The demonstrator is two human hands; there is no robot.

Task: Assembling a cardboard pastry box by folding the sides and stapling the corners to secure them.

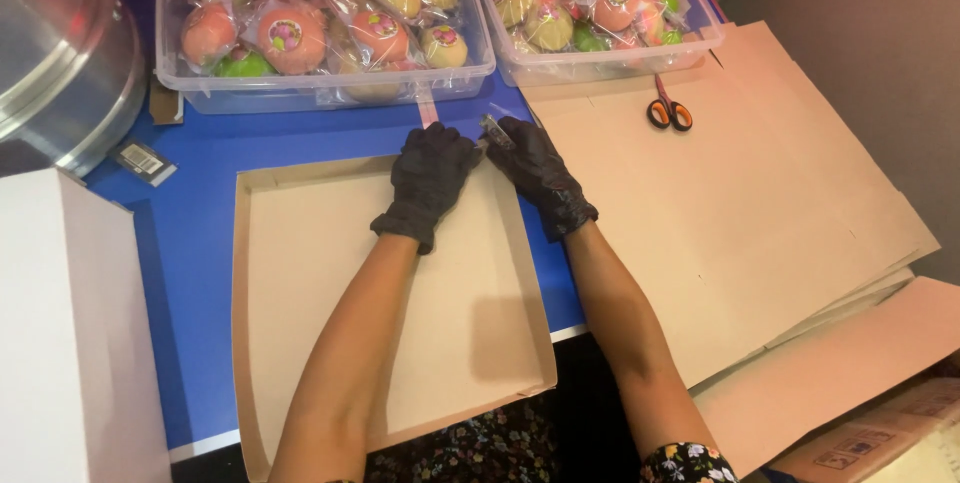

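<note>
Both of my black-gloved hands meet at the far right corner of the shallow cardboard box tray (pixel 330 283): the left hand (pixel 432 178) lies curled over the corner wall, fingers (pixel 450 148) bent down onto it, and the right hand (pixel 538 171) pinches a small silvery tool (pixel 497 131) I can't identify, its tip right at that corner. Outward from the tray, a stack of flat cardboard sheets (pixel 760 213) lies to its right with orange-handled scissors (pixel 668 111) on top, two clear bins of wrapped round cakes (pixel 320 23) sit beyond its far edge, and a white box (pixel 75 333) stands to its left.
</note>
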